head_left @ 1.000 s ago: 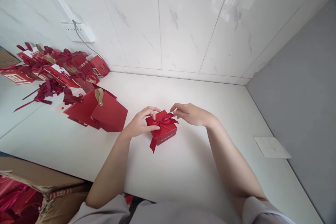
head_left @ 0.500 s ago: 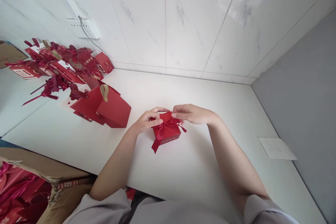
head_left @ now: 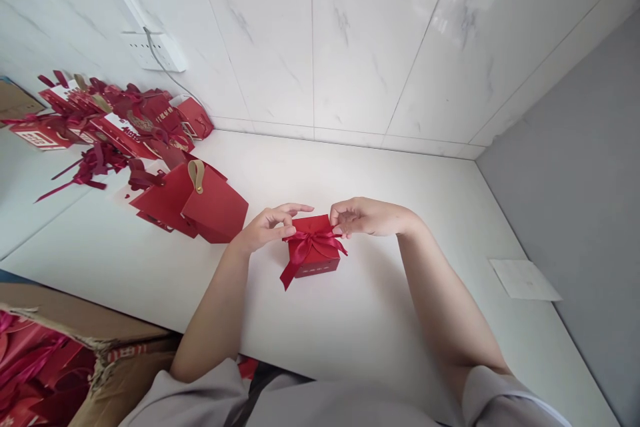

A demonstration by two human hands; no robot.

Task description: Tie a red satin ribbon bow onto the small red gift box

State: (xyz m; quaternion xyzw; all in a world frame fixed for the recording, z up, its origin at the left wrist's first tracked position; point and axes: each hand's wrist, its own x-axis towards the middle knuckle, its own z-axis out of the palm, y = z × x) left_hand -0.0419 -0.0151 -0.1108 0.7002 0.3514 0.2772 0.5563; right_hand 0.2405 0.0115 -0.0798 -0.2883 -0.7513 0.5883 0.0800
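Note:
A small red gift box (head_left: 316, 255) stands on the white table (head_left: 350, 320) in front of me. A red satin ribbon (head_left: 306, 247) is tied over its top in a bow, with one tail hanging down at its left front. My left hand (head_left: 263, 228) pinches the bow's left loop with thumb and forefinger. My right hand (head_left: 361, 216) pinches the bow's right end at the box's far right corner. Both forearms reach in from below.
Flat red boxes with a gold tab (head_left: 197, 200) lie left of my hands. Behind them is a heap of red boxes and ribbons (head_left: 107, 123) by a wall socket (head_left: 155, 52). A cardboard carton of red pieces (head_left: 55, 360) sits lower left. A white sheet (head_left: 524, 279) lies on the right.
The box has turned to face me squarely. Both hands have shifted from its top corners to the bow's two ends, which now lie further apart.

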